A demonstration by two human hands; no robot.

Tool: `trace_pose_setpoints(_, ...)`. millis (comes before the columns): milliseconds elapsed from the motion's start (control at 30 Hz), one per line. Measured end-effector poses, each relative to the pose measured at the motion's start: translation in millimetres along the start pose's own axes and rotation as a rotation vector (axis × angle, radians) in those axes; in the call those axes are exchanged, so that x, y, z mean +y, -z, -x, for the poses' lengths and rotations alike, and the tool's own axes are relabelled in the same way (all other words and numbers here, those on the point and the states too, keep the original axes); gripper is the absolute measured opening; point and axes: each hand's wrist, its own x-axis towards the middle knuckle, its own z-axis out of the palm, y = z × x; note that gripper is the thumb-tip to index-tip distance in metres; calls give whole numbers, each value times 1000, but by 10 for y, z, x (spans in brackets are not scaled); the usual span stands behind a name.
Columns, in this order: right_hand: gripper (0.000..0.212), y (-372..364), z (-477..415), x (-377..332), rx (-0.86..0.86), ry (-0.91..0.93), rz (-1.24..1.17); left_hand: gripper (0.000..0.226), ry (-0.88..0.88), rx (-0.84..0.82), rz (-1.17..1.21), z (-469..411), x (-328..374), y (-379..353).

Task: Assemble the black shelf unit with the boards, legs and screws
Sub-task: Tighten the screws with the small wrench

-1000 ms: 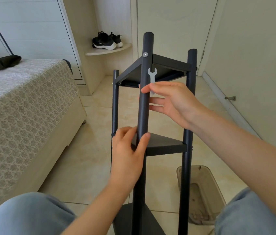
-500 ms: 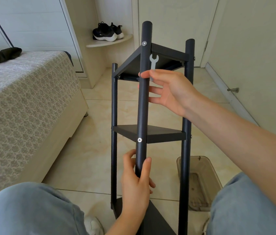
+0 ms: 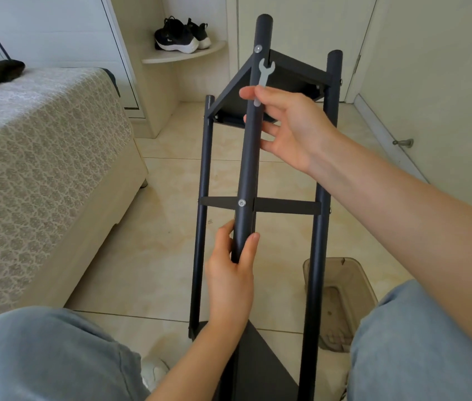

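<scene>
Since its three legs and boards already stand joined, the black shelf unit fills the centre of the frame, so the step in hand is probably final tightening. Round its front leg the left hand, lower centre, curls thumb and fingers; the right hand, upper centre, pinches a small wrench, other fingers spread. Next (my guess) the wrench head must seat squarely on a screw.

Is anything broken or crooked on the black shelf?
Nothing stands out. The middle board sits straight across. The front leg has its top screw and middle screw in place. The left hand grips the front leg, and the right hand pinches a small wrench.
</scene>
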Motion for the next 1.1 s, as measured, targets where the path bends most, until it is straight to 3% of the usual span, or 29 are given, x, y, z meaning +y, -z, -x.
trace_pose_setpoints(433,21,51,-186,-47,-37,103,21,45,-41,72,-21,-383,-121,-149)
trace_pose_setpoints(867,19,175,-251,15,24,88,61,33,-33,97,-43,-410,-151,-273)
trace_pose_setpoints(1100,18,392,3,273,160,-26,341,43,-29,85,-37,-544,-120,-247)
